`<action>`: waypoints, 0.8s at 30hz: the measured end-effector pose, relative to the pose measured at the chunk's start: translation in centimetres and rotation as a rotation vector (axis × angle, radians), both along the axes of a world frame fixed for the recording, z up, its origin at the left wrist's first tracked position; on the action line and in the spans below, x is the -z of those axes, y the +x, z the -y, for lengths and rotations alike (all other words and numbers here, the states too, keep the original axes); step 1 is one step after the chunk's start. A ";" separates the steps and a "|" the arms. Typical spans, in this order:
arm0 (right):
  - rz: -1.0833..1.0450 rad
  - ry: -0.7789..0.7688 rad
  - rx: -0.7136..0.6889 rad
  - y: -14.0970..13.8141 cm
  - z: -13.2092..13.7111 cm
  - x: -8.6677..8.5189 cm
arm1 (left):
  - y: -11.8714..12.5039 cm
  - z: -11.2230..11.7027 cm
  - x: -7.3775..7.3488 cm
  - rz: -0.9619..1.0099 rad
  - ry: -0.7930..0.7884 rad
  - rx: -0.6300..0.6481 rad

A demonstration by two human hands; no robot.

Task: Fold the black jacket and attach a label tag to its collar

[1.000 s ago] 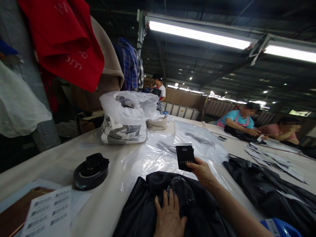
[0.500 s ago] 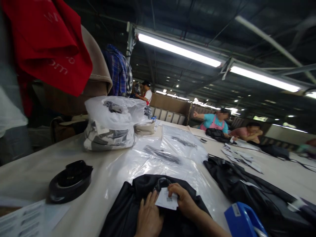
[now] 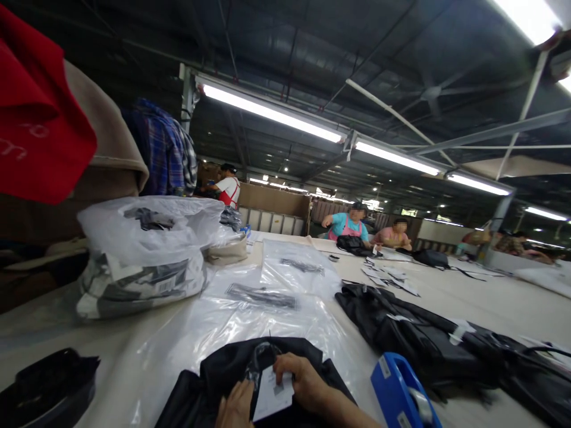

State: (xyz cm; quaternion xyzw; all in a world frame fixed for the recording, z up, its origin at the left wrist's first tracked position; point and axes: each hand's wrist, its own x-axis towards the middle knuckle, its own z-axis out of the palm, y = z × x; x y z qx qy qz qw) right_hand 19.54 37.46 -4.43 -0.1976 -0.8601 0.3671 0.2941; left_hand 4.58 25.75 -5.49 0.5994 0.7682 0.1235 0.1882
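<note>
A black garment (image 3: 214, 380) lies on the white table (image 3: 446, 297) right in front of me. My right hand (image 3: 301, 383) pinches a white paper tag (image 3: 272, 395) at the garment's collar. My left hand (image 3: 236, 407) rests on the garment just left of the tag, fingers curled against its edge; only part of that hand shows at the bottom of the frame. Clear plastic bags (image 3: 250, 309) lie spread on the table beyond the garment.
A blue tagging tool (image 3: 399, 392) sits at my right. More black garments (image 3: 419, 333) lie further right. A full plastic sack (image 3: 143, 255) stands at the left, a black tape roll (image 3: 49, 386) near the left edge. Other people (image 3: 350, 226) work at the far end.
My right hand brought the tag, held up dark side out a second ago, down to the collar with its white side showing. My left hand closed in beside it. The view swung right and up.
</note>
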 end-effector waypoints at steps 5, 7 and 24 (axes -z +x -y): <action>0.002 0.027 -0.011 0.0 0.1 -0.4 | 0.4 0.3 -1.2 0.079 0.050 -0.082; 0.018 0.037 -0.028 0.1 0.4 -0.9 | 0.7 0.9 -2.1 0.110 0.055 -0.132; 0.247 0.189 -0.146 0.2 1.1 -3.2 | 1.8 2.0 -3.4 0.127 0.183 -0.135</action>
